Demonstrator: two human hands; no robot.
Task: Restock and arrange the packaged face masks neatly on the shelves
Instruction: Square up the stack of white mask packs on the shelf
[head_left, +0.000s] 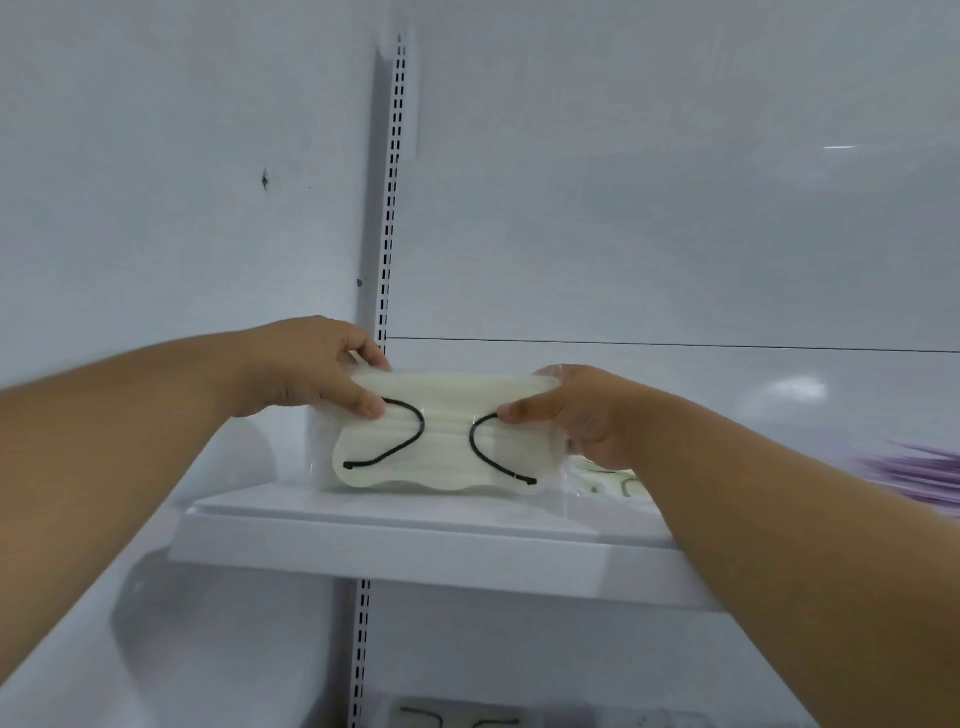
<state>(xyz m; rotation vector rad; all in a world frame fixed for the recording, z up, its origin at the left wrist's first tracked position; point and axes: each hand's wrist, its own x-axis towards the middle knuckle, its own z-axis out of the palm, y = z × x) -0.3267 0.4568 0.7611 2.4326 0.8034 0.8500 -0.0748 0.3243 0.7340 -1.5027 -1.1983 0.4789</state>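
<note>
**Setting a mask pack upright on the shelf**

The step in hand looks like placement: both hands hold one clear-wrapped pack of cream face masks (441, 441) with black ear loops, standing on its long lower edge on the white shelf (415, 556), near the shelf's left end and just in front of the slotted upright (392, 182). The left hand (306, 369) grips the pack's upper left corner, thumb on the front face and fingers curled over the top. The right hand (576, 410) pinches the upper right side the same way, thumb pressing the front near the ear loop.

The next move probably calls for squaring the pack against the back panel, then letting go gently so it does not tip forward; soft plastic wrap may slump.

As for what the shelf holds: to the right of the held pack, partly behind the right forearm, another mask pack (613, 483) lies on the shelf, and further right sits a blurred purple stack (919, 478), contents unclear. Below the shelf, more mask packs (457, 719) show at the lower edge.
</note>
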